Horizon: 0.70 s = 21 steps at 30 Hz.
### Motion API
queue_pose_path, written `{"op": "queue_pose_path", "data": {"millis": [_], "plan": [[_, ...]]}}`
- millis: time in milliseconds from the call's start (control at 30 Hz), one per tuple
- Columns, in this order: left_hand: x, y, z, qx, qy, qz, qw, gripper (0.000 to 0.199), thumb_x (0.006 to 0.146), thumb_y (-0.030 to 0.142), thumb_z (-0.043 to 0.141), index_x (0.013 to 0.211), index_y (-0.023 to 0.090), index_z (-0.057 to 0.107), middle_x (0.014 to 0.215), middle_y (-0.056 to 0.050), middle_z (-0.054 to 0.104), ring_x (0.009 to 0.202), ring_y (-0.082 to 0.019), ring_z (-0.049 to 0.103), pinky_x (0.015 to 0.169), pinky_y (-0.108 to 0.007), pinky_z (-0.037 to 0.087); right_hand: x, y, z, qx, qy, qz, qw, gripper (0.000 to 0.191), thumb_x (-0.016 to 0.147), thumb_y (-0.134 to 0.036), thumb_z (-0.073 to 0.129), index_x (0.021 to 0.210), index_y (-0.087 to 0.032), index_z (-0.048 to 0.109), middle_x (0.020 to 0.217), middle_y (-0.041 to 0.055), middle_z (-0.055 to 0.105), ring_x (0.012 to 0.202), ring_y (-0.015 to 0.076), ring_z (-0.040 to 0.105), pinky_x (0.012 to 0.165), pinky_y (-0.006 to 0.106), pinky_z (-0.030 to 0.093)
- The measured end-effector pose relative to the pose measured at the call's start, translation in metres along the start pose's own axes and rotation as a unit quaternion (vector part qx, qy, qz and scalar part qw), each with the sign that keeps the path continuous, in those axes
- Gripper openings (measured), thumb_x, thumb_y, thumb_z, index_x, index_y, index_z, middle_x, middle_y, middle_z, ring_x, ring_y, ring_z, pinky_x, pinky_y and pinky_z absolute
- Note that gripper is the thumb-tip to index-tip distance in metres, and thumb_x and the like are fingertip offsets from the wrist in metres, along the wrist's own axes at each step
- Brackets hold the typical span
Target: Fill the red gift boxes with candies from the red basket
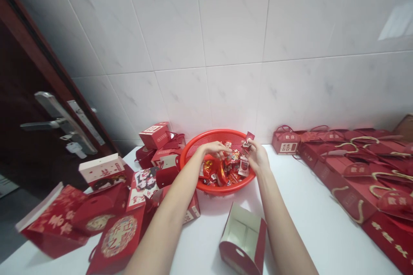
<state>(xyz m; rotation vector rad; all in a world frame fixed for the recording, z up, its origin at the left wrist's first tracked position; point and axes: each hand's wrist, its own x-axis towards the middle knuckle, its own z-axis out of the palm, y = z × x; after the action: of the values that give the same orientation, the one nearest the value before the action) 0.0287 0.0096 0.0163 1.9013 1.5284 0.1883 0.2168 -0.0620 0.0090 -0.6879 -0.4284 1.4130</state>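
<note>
A red plastic mesh basket (pixel 206 187) holds a pile of wrapped candies (pixel 232 167). Above its left part is my left hand (pixel 215 148), fingers stretched toward the right over the candies, with nothing visible in them. At the basket's right rim, my right hand (pixel 256 154) pinches a small wrapped candy (pixel 248 139) with a dark red wrapper, held just above the pile. In front of the basket, an open red gift box (pixel 243 238) shows its pale inside, with no candy visible in it.
Folded red gift boxes (pixel 122 234) of several designs crowd the left of the white table (pixel 209 249). Rows of closed red boxes (pixel 348 172) with cord handles line the right. Behind is a tiled wall (pixel 232 94); a dark door (pixel 32 77) with keys in its lock stands at left.
</note>
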Motion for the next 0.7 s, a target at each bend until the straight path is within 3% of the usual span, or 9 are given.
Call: {"op": "queue_pose_path", "data": {"millis": [100,200,300,400,533,700], "plan": [[0.006,-0.003,0.001,0.012,0.065,0.011,0.998,0.033,0.093,0.044,0.064,0.096,0.014,0.076,0.086,-0.006,0.075,0.083,-0.018,0.071,0.076,-0.029,0.058,0.001,0.000,-0.001,-0.001,-0.001,-0.001,1.000,0.013,0.070,-0.014,0.073,0.065,-0.019,0.061,0.064,0.0005,0.071,0.064,0.0136,0.065,0.060,0.023,0.054],[0.011,-0.009,0.004,0.043,0.145,0.007,0.988,0.029,0.096,0.037,0.063,0.112,0.014,0.069,0.113,-0.010,0.071,0.104,-0.022,0.068,0.092,-0.041,0.057,0.002,0.001,-0.002,-0.002,-0.002,-0.002,1.000,0.014,0.070,-0.014,0.074,0.066,-0.019,0.061,0.066,0.0005,0.072,0.063,0.0130,0.065,0.058,0.022,0.053],[0.014,-0.012,0.007,0.072,0.179,0.014,0.981,0.035,0.097,0.033,0.063,0.128,0.016,0.062,0.134,-0.012,0.061,0.121,-0.026,0.061,0.103,-0.050,0.051,0.004,0.002,-0.003,-0.001,-0.003,-0.004,1.000,0.015,0.069,-0.015,0.075,0.067,-0.020,0.061,0.066,0.0002,0.072,0.064,0.0136,0.066,0.059,0.022,0.054],[0.018,-0.010,0.010,0.102,0.166,0.032,0.980,0.042,0.098,0.030,0.062,0.138,0.020,0.056,0.146,-0.013,0.052,0.131,-0.029,0.054,0.109,-0.054,0.046,0.004,0.002,-0.003,0.000,-0.001,-0.005,1.000,0.014,0.068,-0.015,0.075,0.067,-0.020,0.062,0.065,0.0005,0.072,0.064,0.0139,0.066,0.059,0.022,0.054],[0.023,-0.001,0.018,0.142,0.124,0.035,0.981,0.052,0.095,0.032,0.066,0.143,0.020,0.051,0.146,-0.013,0.051,0.131,-0.031,0.053,0.108,-0.056,0.046,0.002,0.002,-0.002,-0.003,0.002,-0.008,1.000,0.013,0.066,-0.014,0.073,0.064,-0.019,0.061,0.064,0.0007,0.071,0.063,0.0133,0.066,0.057,0.021,0.053],[0.026,0.009,0.028,0.173,0.096,0.035,0.980,0.039,0.097,0.036,0.063,0.131,0.018,0.059,0.135,-0.011,0.059,0.116,-0.027,0.062,0.098,-0.049,0.054,0.001,0.002,0.000,-0.017,0.003,-0.022,1.000,0.014,0.065,-0.016,0.073,0.064,-0.020,0.060,0.065,0.0010,0.072,0.067,0.0156,0.068,0.058,0.023,0.054]]}}
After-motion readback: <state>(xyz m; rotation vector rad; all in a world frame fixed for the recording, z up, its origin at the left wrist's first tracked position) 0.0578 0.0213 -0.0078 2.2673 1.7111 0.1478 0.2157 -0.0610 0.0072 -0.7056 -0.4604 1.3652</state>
